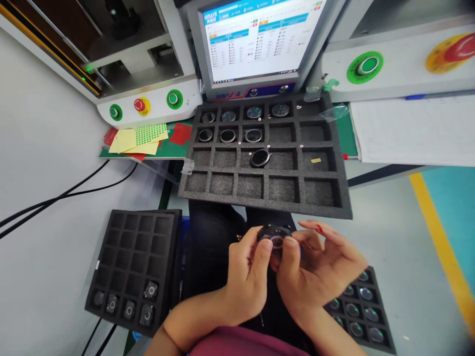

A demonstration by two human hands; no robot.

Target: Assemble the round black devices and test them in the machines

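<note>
1. Both hands meet low in the middle of the view, over the lap. The left hand (pixel 247 277) and right hand (pixel 315 269) share one small round black part (pixel 275 236), which looks like a watch case.
2. Grip: left thumb and fingers pinch the part's near-left edge. The right thumb presses its near-right edge, and the other right fingers fan out loose behind it.
3. My read: keep the pinch on the rim, off the glassy centre, so no smudge is left.
4. Just beyond the grip lies the big foam tray (pixel 265 198), its cells mostly bare. One loose ring (pixel 260 158) sits tilted across a cell wall there.
5. Left of the grip is a smaller tray (pixel 111 257) with a few parts. Right of and below it is a tray of lenses (pixel 365 309).
6. Judged advice: hold the part steady and level, with elbows in.
</note>
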